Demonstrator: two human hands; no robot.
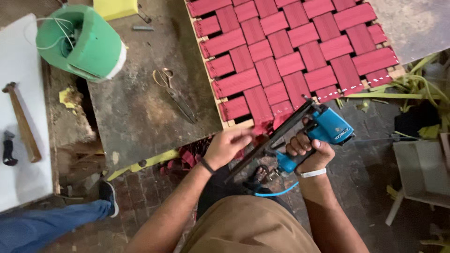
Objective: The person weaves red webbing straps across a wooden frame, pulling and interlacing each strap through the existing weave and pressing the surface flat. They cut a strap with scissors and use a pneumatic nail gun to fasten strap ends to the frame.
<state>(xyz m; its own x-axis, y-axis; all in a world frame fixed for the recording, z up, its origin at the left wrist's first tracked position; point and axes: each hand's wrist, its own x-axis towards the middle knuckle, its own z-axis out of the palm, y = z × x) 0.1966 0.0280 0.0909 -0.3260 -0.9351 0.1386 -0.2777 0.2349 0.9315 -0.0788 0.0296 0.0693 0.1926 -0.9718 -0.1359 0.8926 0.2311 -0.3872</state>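
Staple gun [328,127], blue-bodied with a long dark magazine slanting down to the left, sits just off the near edge of the red woven webbing frame [290,51], its nose almost at the frame's wooden rim. The right hand [310,150] is wrapped shut around the gun's grip, fingers curled over the handle, a white band on the wrist. A blue air hose [276,192] curls from the base of the handle. The left hand [227,146] lies just left of the gun, fingers loosely bent, their tips touching the loose red strap ends [260,126] hanging at the frame's near edge; whether it pinches them I cannot tell. Left of the frame, on the worn dark surface [136,117], lie scissors [174,93]. Farther left of the frame stands a green foam roll [84,42], and beyond it a wooden-handled hammer [21,119] rests on a white board [23,173].
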